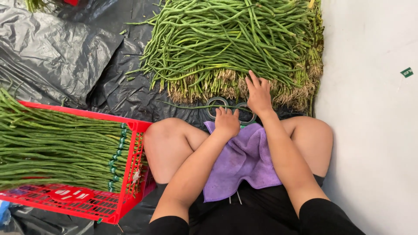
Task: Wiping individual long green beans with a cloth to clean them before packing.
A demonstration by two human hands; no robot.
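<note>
Item: purple terry cloth (244,167), rumpled, draped over the lap of a seated person in black shorts, knees spread.

Left hand (227,122): fingers curled loosely downward, resting on the cloth's upper edge, fingertips at two grey tape rolls (226,109) lying side by side on the black plastic sheet (65,52); whether it grips anything cannot be told.

Right hand (259,93): open, fingers spread flat on the cut ends of the large heap of long green beans (235,43), holding nothing.

The heap: thin, long pods laid roughly parallel, pale dry stub ends facing the person (one stray pod lies across the tape rolls). It sits on the sheet just beyond the knees, beside a white wall (370,109).

Red plastic slatted crate (130,174): beside the left knee, filled with bundled green beans (56,148) tied by green bands.
</note>
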